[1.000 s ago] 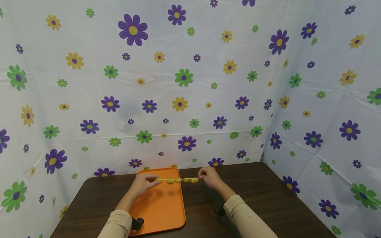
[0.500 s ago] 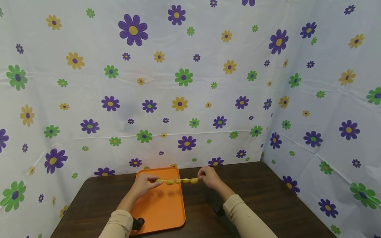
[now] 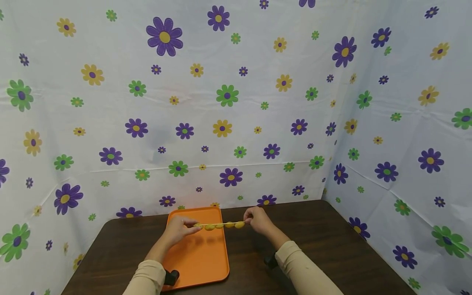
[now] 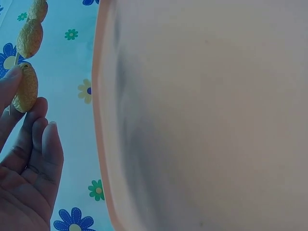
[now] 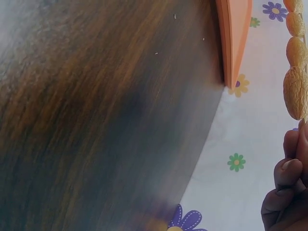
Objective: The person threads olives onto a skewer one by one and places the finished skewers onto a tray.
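Note:
A thin skewer [image 3: 223, 225] threaded with several wrinkled, oval yellow pieces is held level between both hands, above an orange tray [image 3: 199, 266]. My left hand [image 3: 175, 232] pinches its left end; in the left wrist view the thumb and fingers grip the last yellow piece [image 4: 27, 89] there. At the other end, my right hand [image 3: 259, 221] pinches the bare stick just beyond the last piece. The right wrist view shows that large end piece [image 5: 296, 94] right above the curled fingers [image 5: 284, 173]. The right thumb is mostly cut off by the frame edge.
The tray lies on a dark wood-patterned table [image 3: 313, 237], left of centre. Pale specks [image 5: 156, 53] dot the table near the tray. A white flowered cloth [image 3: 228, 114] stands as a wall behind and at both sides.
Both hands and the skewer stay nearly in place. The skewer has shifted slightly to the left and down, and the yellow piece at the left hand has turned a little.

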Available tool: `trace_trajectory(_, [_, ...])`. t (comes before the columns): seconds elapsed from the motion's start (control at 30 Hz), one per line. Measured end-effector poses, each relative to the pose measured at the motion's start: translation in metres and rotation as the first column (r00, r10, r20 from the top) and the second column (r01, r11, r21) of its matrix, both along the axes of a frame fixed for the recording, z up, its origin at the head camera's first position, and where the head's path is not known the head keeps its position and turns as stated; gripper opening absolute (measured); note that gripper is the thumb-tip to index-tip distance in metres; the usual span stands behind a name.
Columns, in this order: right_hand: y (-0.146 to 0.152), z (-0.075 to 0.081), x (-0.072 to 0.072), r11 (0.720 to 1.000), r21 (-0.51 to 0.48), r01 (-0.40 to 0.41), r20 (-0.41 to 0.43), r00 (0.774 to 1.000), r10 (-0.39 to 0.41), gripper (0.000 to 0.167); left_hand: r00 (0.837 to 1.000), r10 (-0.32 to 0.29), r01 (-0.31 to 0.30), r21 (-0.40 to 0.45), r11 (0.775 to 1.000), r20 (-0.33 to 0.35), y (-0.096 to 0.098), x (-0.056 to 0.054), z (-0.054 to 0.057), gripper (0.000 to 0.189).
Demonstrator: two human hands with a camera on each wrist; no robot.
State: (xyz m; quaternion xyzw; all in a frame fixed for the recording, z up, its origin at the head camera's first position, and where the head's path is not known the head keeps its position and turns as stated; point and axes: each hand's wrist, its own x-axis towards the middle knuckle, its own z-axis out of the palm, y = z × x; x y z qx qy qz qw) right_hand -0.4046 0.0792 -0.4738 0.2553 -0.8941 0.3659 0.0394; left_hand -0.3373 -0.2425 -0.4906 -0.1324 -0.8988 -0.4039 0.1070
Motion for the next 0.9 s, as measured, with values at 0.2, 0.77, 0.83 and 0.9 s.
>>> trace_trajectory(0.2, [0.0001,-0.0015,0.0012,1.000,0.002,-0.010,-0.005,1.000,0.010,0.021,1.000,0.003,-0.003,0.007,1.000,0.020,0.0010,-0.0005,-0.0012,0.028])
trace_trajectory(0.77, [-0.0005,-0.0041,0.0043,1.000,0.000,-0.007,-0.003,1.000,0.007,0.021,0.999,0.008,-0.009,0.012,1.000,0.047,0.0046,0.0037,-0.0013,0.028])
trace_trajectory(0.83, [-0.0006,-0.0042,0.0045,1.000,0.003,-0.003,-0.003,1.000,0.003,0.022,0.999,0.011,-0.011,0.008,1.000,0.046,0.0046,0.0041,-0.0009,0.028])
trace_trajectory(0.9, [-0.0011,-0.0042,0.0044,1.000,0.002,0.003,0.002,1.000,-0.003,0.022,0.999,0.008,-0.008,0.010,1.000,0.048,0.0040,0.0044,-0.0006,0.028])
